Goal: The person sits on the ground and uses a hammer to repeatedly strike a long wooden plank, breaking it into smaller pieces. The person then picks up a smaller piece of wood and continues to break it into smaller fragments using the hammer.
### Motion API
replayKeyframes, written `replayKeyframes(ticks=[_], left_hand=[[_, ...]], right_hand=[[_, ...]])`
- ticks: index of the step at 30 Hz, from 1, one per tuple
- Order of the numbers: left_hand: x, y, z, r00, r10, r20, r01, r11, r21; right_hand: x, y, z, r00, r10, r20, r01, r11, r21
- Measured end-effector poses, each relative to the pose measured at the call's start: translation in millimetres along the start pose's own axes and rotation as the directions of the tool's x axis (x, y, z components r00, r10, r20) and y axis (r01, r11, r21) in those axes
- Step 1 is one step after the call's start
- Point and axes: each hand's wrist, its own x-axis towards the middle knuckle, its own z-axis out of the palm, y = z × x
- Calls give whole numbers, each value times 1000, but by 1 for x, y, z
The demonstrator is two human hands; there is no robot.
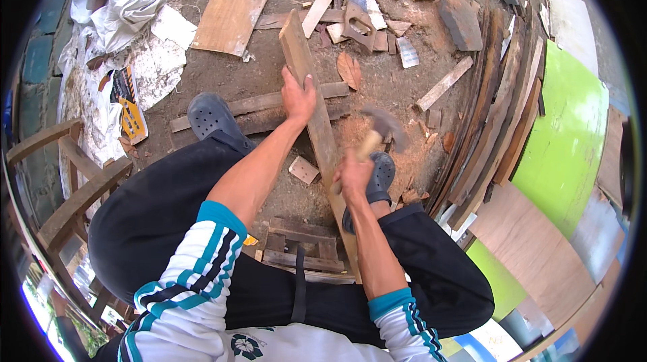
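Observation:
A long wooden board slants from the upper middle down toward my lap, between my knees. My left hand is closed around the board's edge in its upper half. In my right hand is a claw hammer, gripped by its pale wooden handle. The hammer's head, slightly blurred, is just right of the board. Shorter planks lie crosswise on the ground beneath the board. A small wood block rests on the dirt left of it.
A handsaw lies beyond the board among offcuts. Long timber strips are stacked on the right, beside a lime-green panel. A plywood piece lies at the far left. A wooden frame stands by my left knee.

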Motion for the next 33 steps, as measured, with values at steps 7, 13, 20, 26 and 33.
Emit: replayKeyframes(ticks=[7, 13, 20, 26, 33], left_hand=[[2, 3, 1, 999, 29, -18, -30, 1000, -4], [-4, 17, 4, 1000, -20, 9, 20, 1000, 16], [-11, 40, 15, 983, -87, 161, 76, 994, 78], [-2, 31, 28, 905, 151, 396, -257, 939, 229], [15, 43, 0, 750, 54, 660, -400, 831, 387]], right_hand=[[9, 4, -20, 992, 123, 16, -123, 992, -16], [9, 15, 2, 998, 10, -64, -2, 992, 126], [22, 25, -55, 973, 226, 53, -199, 930, -310], [-10, 37, -71, 993, 117, 21, -106, 954, -279], [-11, 37, -66, 997, -74, -35, 50, 891, -451]])
